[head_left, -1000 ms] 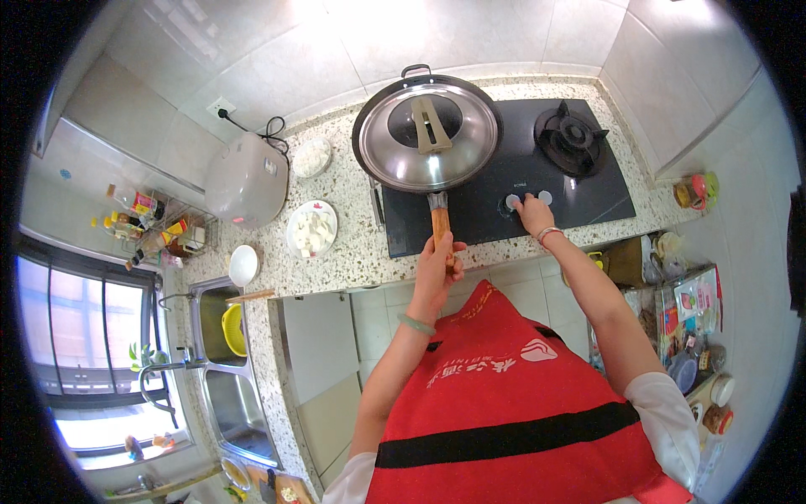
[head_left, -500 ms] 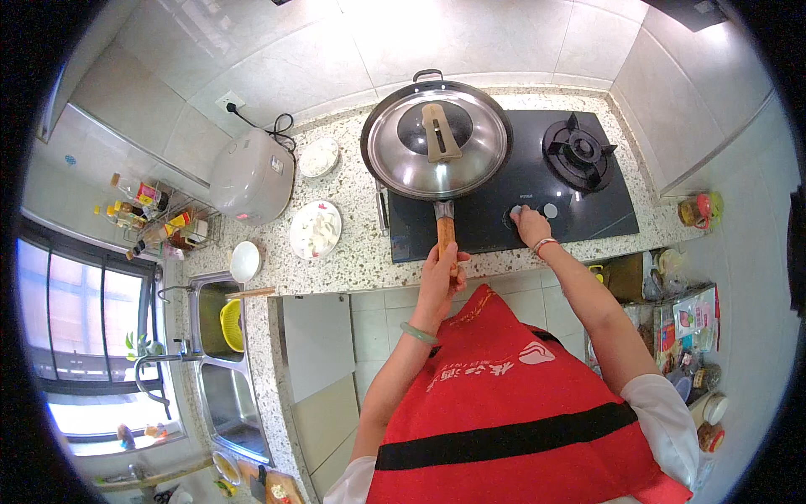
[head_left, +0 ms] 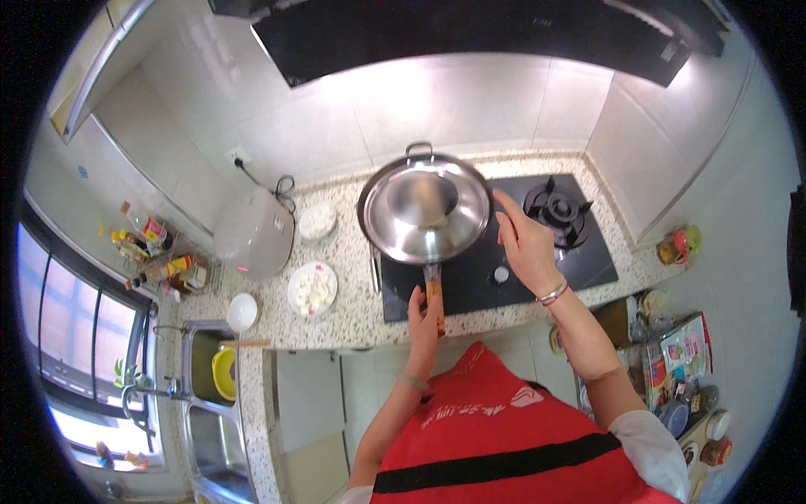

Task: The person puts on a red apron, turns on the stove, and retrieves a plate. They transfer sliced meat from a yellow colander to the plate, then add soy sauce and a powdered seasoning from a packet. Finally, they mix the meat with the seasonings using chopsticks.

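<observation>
A wok (head_left: 367,237) with a long wooden handle (head_left: 434,290) stands on the left side of the black gas stove. Over it lies a domed steel lid (head_left: 401,239), its tan knob blurred. My left hand (head_left: 426,317) is closed around the wok's handle near the counter's front edge. To the right of the lid, my right hand (head_left: 531,252) is raised above the stove (head_left: 537,290), holding nothing. Its index finger stretches toward the lid's right rim, with other fingers partly curled. Below it, a round stove knob (head_left: 501,275) shows.
An uncovered burner (head_left: 558,212) is at the right. Left of the wok are a plate of white pieces (head_left: 314,291), another white dish (head_left: 318,221), a small white bowl (head_left: 243,312) and a rice cooker (head_left: 254,235). A range hood (head_left: 470,35) hangs above; a sink (head_left: 220,441) is at left.
My right hand has left the stove knob and risen beside the lid, its index finger now extended. My left hand remains at the wok handle. The view has tilted up, showing the range hood.
</observation>
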Available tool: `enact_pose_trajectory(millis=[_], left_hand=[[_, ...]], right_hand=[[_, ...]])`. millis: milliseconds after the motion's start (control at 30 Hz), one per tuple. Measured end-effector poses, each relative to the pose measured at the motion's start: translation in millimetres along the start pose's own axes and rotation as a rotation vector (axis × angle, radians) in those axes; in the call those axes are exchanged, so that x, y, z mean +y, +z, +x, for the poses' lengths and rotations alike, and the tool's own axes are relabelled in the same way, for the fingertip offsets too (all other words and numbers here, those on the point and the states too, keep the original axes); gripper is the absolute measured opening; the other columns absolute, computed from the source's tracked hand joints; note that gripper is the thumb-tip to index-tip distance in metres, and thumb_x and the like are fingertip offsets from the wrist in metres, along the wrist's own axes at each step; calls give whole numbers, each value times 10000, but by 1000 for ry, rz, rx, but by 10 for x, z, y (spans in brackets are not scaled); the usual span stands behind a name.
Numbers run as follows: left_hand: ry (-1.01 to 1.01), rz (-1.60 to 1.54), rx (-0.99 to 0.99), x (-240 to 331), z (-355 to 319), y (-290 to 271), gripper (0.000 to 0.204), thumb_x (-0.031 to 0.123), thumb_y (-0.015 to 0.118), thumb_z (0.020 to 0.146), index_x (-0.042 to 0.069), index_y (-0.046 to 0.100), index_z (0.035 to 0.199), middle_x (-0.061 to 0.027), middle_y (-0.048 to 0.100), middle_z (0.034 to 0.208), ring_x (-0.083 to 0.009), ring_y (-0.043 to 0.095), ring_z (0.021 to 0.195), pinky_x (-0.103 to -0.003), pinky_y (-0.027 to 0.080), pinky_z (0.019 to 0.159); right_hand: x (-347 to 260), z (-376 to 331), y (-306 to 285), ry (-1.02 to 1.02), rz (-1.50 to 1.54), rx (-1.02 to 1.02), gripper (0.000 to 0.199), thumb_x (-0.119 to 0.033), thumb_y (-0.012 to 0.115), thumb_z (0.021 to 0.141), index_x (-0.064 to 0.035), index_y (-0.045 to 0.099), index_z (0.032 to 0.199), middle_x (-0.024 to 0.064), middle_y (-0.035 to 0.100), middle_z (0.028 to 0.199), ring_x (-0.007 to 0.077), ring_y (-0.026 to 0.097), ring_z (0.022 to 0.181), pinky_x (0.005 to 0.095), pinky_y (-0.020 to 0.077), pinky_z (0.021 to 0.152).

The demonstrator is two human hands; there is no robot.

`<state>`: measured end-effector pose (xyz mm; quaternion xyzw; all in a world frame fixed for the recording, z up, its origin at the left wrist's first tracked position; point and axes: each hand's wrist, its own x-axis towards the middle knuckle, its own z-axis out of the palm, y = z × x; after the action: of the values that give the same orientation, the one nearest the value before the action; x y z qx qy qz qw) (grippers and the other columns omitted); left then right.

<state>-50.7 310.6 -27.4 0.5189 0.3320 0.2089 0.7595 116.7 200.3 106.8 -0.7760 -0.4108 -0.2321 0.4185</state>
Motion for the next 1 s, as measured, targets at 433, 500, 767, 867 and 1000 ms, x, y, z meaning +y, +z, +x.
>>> enact_pose_trajectory(millis=[433, 500, 767, 867, 1000], left_hand=[[752, 714, 61, 174, -219, 66, 506, 123, 614, 876, 48, 428, 1341, -175, 371, 1389, -316, 345, 1292, -400, 272, 1071], [724, 748, 57, 196, -290, 78, 500, 120, 619, 870, 52, 439, 1331, -178, 379, 1383, -320, 357, 1280, -400, 285, 1059], [757, 680, 63, 159, -276, 65, 493, 141, 626, 853, 35, 468, 1308, -211, 405, 1350, -354, 378, 1245, -417, 291, 1039], [762, 671, 50, 157, -256, 103, 491, 139, 624, 852, 28, 468, 1304, -206, 414, 1344, -348, 385, 1241, -412, 295, 1038], [764, 669, 32, 136, -226, 146, 479, 111, 623, 859, 32, 461, 1302, -180, 407, 1363, -317, 394, 1250, -396, 309, 1037]], right_hand=[[-496, 2121, -928, -222, -523, 332, 649, -157, 497, 905, -101, 189, 1473, 110, 593, 550, 252, 578, 444, 362, 463, 427], [-465, 2310, -978, -133, -577, 328, 657, -173, 477, 918, -167, 146, 1486, 125, 614, 600, 298, 600, 506, 402, 485, 500], [-730, 2489, -1202, -59, -596, 341, 545, -168, 511, 852, -77, 398, 1377, 185, 640, 685, 339, 628, 607, 454, 505, 574], [-534, 2598, -1212, -164, -597, 349, 654, -146, 497, 852, -101, 236, 1450, 190, 608, 630, 371, 595, 556, 501, 471, 525], [-445, 2651, -1192, -189, -627, 349, 629, -149, 510, 851, -103, 282, 1435, 184, 604, 623, 366, 594, 557, 497, 472, 533]])
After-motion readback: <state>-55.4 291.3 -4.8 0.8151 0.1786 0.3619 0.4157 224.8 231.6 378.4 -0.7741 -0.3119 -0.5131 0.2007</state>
